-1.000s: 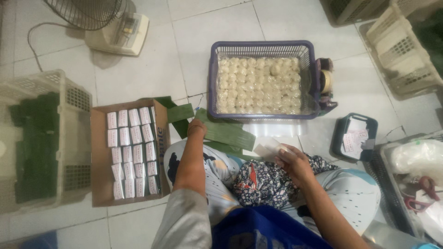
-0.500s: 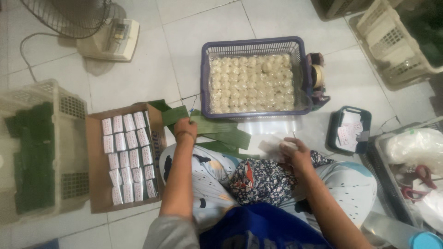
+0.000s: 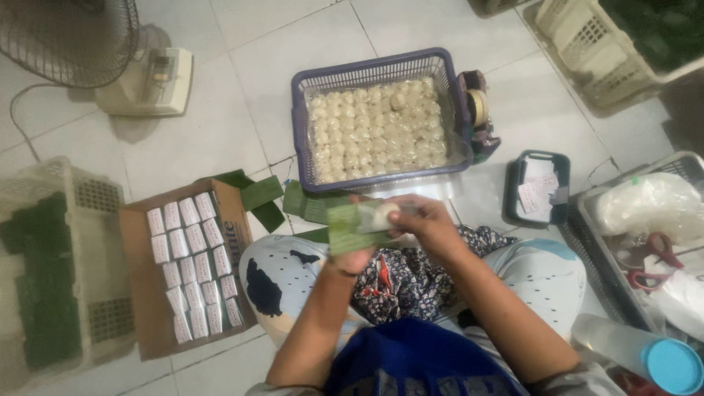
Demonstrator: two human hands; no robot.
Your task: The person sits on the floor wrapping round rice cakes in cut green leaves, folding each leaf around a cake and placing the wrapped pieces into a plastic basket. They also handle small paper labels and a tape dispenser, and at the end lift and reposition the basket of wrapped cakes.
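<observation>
**Pale cake held on a green leaf strip above the lap**

While the person sits on the tiled floor, a small pale round cake (image 3: 384,214) lies on a green leaf strip (image 3: 353,227) held above the lap, just in front of the near edge of the purple basket (image 3: 374,70). The left hand (image 3: 353,258) supports the strip from below, its fingers closed on the leaf's lower edge. The right hand (image 3: 425,224) comes in from the right with its fingers curled around the cake and the leaf's right end, so both hands grasp the same bundle.

Just behind the hands, more green leaf strips (image 3: 304,207) lie flat on the floor beside the basket's near left corner. The basket itself is filled with rows of the same pale round cakes (image 3: 378,128). A tape dispenser (image 3: 477,110) stands touching the basket's right wall. To the left of the person's knee sits an open cardboard box (image 3: 143,308) packed with rows of small white packets (image 3: 191,264). Further left, a pale plastic crate (image 3: 88,198) holds stacked green leaves. A small dark tray (image 3: 513,183) with paper slips lies to the right, and a fan base (image 3: 147,81) stands toward the far left corner of the floor.
</observation>
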